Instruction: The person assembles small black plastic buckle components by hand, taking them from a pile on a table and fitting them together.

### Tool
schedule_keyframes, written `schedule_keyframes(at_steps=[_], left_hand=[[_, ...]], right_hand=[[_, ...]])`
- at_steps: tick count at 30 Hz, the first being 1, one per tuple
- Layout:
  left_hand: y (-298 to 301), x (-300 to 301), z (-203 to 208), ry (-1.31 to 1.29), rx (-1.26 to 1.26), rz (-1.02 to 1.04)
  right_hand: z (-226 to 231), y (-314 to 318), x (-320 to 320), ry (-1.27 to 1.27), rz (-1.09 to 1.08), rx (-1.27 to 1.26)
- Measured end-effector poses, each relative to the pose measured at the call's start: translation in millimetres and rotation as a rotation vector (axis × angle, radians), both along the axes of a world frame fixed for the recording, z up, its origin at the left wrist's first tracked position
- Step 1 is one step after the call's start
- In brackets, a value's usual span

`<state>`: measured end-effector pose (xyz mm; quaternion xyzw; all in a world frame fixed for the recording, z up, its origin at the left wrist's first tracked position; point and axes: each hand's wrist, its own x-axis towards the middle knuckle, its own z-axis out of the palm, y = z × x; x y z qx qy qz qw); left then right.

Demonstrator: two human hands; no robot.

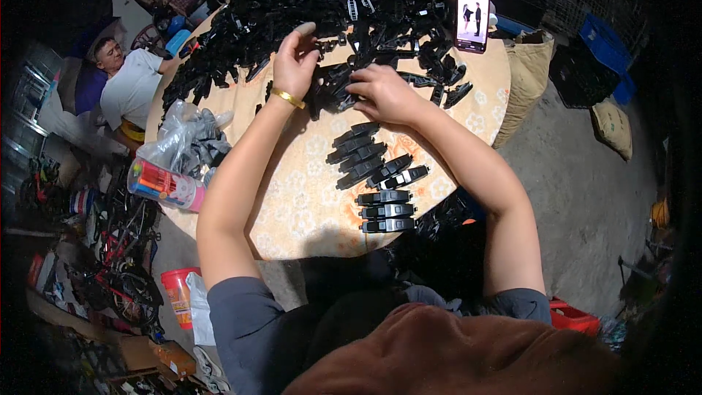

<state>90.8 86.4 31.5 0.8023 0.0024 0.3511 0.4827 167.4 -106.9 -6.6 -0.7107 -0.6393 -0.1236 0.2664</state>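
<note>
One round-edged table under a cream, flower-patterned cloth (292, 212) supports the work. A broad heap of loose black plastic parts (292, 0) covers its far side; a smaller group of elongated black plastic pieces (386, 211) lies in short rows nearer the body. The step in hand appears to be selecting or fitting parts at the heap's near edge; the next move likely calls for a firm fingertip grip on one part. Both forearms converge forward, elbows bent outward. The right hand (387, 93) points inward, fingers bent onto parts; whether it grasps one cannot be told. The left hand (295, 69) is raised, fingers loosely curled, nothing visibly held. A gold-coloured bracelet (287, 98) circles the left wrist.
</note>
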Motion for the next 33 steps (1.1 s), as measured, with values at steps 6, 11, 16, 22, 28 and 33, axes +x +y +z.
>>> schedule_keyframes(at_steps=[6, 11, 16, 22, 28, 33], left_hand=[[-57.6, -43.5, 25.7, -0.154, 0.254, 0.019], [-75.1, -82.8, 7.0, 0.114, 0.650, -0.264], [-49.9, -75.4, -19.1, 0.217, 0.710, -0.218], [-25.2, -69.9, -33.5, 0.183, 0.755, -0.082], [-40.5, -76.7, -32.9, 0.103, 1.058, 0.231], [-43.2, -84.1, -37.9, 0.249, 1.142, 0.279]], right_hand=[[-11.8, 8.7, -4.2, 0.390, 0.297, 0.185], [-10.3, 8.7, 15.9, 0.208, -0.044, 0.255], [-23.8, 12.0, 18.2, -0.057, -0.051, 0.085], [-20.1, 10.8, 13.1, -0.039, -0.110, 0.080], [-11.5, 28.0, 10.2, -0.187, -0.138, 0.181], [2.7, 54.2, 16.0, -0.203, -0.245, -0.149]])
